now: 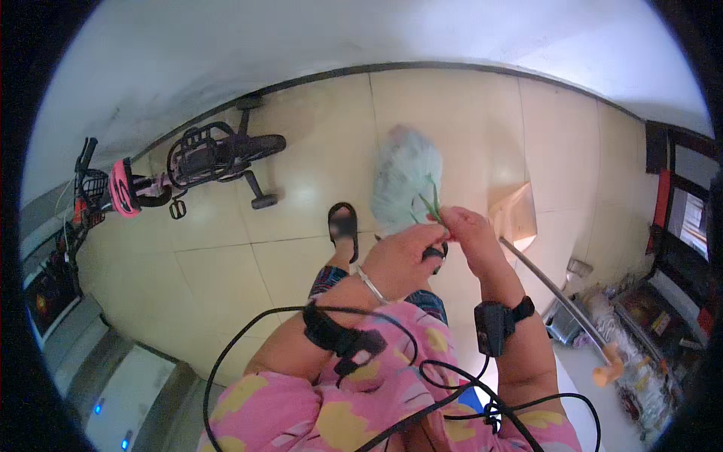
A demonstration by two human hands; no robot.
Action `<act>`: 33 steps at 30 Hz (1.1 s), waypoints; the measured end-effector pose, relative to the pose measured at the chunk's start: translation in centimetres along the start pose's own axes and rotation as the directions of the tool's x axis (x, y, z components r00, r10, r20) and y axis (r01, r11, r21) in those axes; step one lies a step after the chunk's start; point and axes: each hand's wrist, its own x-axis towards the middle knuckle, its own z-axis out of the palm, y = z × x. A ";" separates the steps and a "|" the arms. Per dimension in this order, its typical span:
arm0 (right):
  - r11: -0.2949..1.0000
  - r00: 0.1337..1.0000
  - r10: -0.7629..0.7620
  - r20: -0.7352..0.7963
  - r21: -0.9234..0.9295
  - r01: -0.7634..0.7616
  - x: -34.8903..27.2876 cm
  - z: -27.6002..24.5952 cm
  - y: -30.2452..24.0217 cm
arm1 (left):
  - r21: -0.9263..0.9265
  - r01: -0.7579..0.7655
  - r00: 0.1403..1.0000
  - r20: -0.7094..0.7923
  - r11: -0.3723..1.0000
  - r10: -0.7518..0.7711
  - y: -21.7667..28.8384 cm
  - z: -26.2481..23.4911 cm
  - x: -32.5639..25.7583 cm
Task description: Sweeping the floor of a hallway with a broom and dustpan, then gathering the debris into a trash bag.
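Both of my hands meet in front of me over the tiled floor, closed around a thin green leafy stalk [431, 205]. My right hand [468, 232] pinches it near its base, with the narrow leaf tips sticking out toward the far side. The fingers of my left hand [407, 260], with a bracelet at the wrist, press together against the same stalk from the left. Beyond the hands, a pale translucent plastic bag [407, 177] lies on the floor, its contents blurred.
An orange-tan dustpan [516, 215] with a long metal handle [553, 290] stands at my right. A child's bicycle [218, 158] with training wheels is at the far left. Bagged items [640, 377] and dark furniture [681, 218] line the right. Black cables [226, 354] loop across my lap.
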 end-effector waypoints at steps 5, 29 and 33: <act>0.980 0.984 0.178 -0.002 -0.093 -0.177 1.5 4.0 -2.7 | 0.093 0.131 0.990 0.046 0.987 -0.136 0.5 -2.2 -2.1; 0.150 0.872 -0.172 0.458 -0.863 0.482 15.4 25.3 -13.7 | -0.110 0.183 0.866 -0.452 0.977 -0.213 -10.5 -9.9 -12.8; 0.029 0.786 -0.297 0.543 -0.817 0.576 19.8 25.7 -14.7 | -0.208 0.194 0.856 -0.442 0.959 -0.270 -11.3 -9.7 -12.8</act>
